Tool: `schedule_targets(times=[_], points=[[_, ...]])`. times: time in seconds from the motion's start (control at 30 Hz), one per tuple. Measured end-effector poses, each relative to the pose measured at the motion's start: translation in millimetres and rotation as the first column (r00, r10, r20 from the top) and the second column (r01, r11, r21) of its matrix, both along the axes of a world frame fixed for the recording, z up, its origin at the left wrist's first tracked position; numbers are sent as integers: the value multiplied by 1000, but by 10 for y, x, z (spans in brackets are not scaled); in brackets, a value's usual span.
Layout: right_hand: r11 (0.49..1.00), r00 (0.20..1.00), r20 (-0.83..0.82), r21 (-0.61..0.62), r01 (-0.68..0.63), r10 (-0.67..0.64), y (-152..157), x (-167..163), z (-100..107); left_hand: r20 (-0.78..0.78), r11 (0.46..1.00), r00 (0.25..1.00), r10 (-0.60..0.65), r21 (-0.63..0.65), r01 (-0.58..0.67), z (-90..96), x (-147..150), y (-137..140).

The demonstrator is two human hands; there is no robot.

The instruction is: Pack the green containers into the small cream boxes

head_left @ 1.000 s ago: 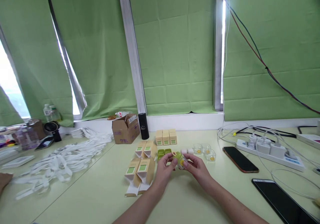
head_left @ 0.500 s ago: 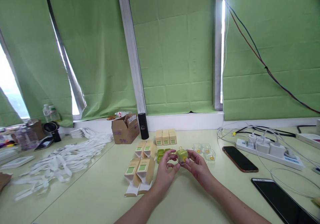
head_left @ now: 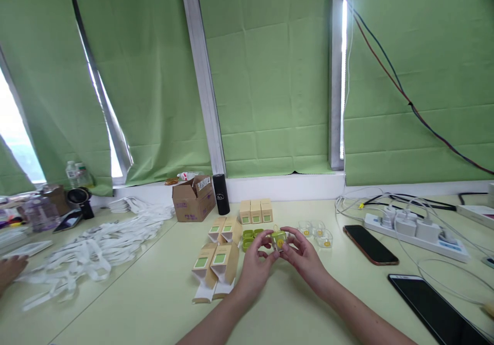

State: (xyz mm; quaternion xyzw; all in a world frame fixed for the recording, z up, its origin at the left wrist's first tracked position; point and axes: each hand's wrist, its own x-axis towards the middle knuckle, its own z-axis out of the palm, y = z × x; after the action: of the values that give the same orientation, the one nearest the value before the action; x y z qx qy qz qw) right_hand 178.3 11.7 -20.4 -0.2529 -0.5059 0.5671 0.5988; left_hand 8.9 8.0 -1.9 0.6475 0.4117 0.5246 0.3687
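Note:
Both my hands hold one small clear container with a green lid (head_left: 279, 240) above the table. A loop stands on its lid and a yellow mark shows on its front. The fingers of my left hand (head_left: 256, 264) are closed on its left side. My right hand (head_left: 303, 258) grips the opposite side with thumb and fingers. Just behind my left hand lie several small green lids (head_left: 247, 234), partly hidden. Several clear containers with yellow marks (head_left: 318, 229) stand beyond my right hand. Open tan cartons with green labels (head_left: 225, 260) are left of my left hand.
Closed small cartons (head_left: 255, 212) stand near the wall, beside a black cylinder (head_left: 221, 195) and a cardboard box (head_left: 194, 201). White straps (head_left: 104, 247) spread leftward, near another person's hand (head_left: 12, 272). Phones (head_left: 370, 244) and a power strip (head_left: 417, 234) with cables lie right.
The container has turned slightly in my fingers, so its yellow mark faces me more. Another person's hand has come in at the left edge.

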Motion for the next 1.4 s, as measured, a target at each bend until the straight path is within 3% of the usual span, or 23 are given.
schedule_targets(times=[0.27,0.4,0.67,1.07,1.3,1.4], points=[[1000,1000,-21,-13,-4,4,34,-7,-22,-15,999,999,38,20,-38,12,-5,-1],[997,990,-132,-61,-54,45,34,-42,-28,-9,997,998,68,40,-68,36,-2,-38],[979,953,-295,-157,-128,77,54,0,-19,27,995,1000,3,100,-6,-15,4,-27],[990,972,-232,-130,-52,21,45,-30,-33,34,999,999,10,37,-11,-24,-2,-13],[996,996,-52,-44,73,-75,5,-39,-6,91,998,996,-25,-47,30,-75,-12,49],[995,995,24,3,95,-95,23,-38,-19,147,991,985,-90,-83,103,-74,-21,76]])
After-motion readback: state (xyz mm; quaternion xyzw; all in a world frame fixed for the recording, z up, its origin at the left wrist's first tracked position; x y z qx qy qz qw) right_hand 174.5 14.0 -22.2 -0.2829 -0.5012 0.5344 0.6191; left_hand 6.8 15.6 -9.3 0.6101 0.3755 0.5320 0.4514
